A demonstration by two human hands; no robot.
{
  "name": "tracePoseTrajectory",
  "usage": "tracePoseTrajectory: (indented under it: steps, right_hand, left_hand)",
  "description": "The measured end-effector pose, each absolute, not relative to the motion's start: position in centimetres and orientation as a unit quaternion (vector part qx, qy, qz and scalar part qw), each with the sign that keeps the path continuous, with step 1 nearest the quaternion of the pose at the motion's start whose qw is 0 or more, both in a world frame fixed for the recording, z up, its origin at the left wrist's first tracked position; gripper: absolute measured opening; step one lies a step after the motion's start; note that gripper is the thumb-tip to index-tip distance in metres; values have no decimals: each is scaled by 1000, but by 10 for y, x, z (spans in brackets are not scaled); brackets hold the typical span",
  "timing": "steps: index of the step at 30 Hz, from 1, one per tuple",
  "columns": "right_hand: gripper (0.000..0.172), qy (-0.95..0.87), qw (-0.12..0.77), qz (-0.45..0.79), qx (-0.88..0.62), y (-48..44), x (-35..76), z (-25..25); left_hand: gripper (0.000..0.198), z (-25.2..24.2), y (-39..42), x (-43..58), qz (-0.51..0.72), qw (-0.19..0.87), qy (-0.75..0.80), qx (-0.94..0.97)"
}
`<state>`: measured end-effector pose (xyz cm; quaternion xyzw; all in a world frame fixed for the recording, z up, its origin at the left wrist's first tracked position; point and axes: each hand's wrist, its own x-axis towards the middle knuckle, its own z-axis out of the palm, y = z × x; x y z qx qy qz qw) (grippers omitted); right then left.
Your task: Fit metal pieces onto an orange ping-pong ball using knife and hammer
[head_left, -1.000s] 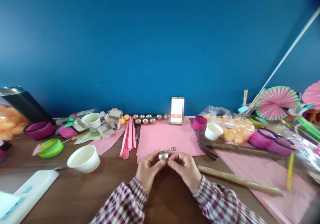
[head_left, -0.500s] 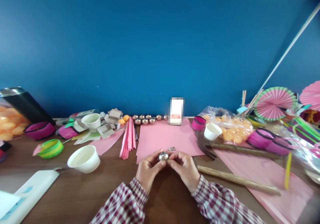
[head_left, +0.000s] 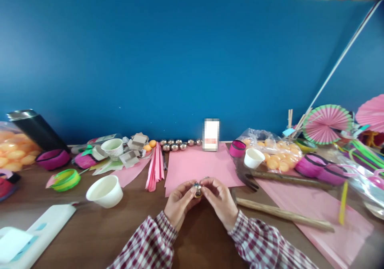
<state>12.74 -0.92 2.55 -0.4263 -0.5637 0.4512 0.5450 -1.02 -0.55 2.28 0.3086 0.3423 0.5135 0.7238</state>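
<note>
A small shiny silver ball (head_left: 197, 190) is pinched between the fingertips of both hands, low in the middle of the view. My left hand (head_left: 180, 200) grips it from the left, thumb and fingers closed. From the other side my right hand (head_left: 219, 200) holds it, its thumb and index finger bent around the ball. Just beyond the hands lies pink paper (head_left: 201, 167). Small shiny bits by the fingertips are mostly hidden. Several silver balls (head_left: 174, 145) stand in rows at the paper's far left edge.
White bowl (head_left: 105, 191) and power strip (head_left: 49, 227) lie left; folded pink strips (head_left: 155, 169) sit nearer the middle. At right are a white cup (head_left: 254, 158), a bag of orange balls (head_left: 282, 155), a hammer (head_left: 249, 177) and a wooden stick (head_left: 285, 213). A blue partition (head_left: 192, 61) rises behind.
The silver ball has turned between my fingers and sits slightly lower. Both hands remain around it. The view has shifted slightly, and the small shiny bits are now mostly covered.
</note>
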Motion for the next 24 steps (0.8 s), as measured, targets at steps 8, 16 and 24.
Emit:
tracePoseTrajectory:
  steps: [8, 16, 24]
  right_hand:
    - [15, -589, 526, 411, -455, -11, 122, 21]
    - [18, -589, 537, 432, -422, -11, 125, 26]
    - [23, -577, 520, 474, -415, -12, 125, 25]
  left_hand:
    - [33, 21, -6, -9, 498, 719, 352, 332]
    - [31, 17, -5, -9, 507, 734, 349, 286]
    - [32, 20, -7, -9, 504, 737, 328, 308]
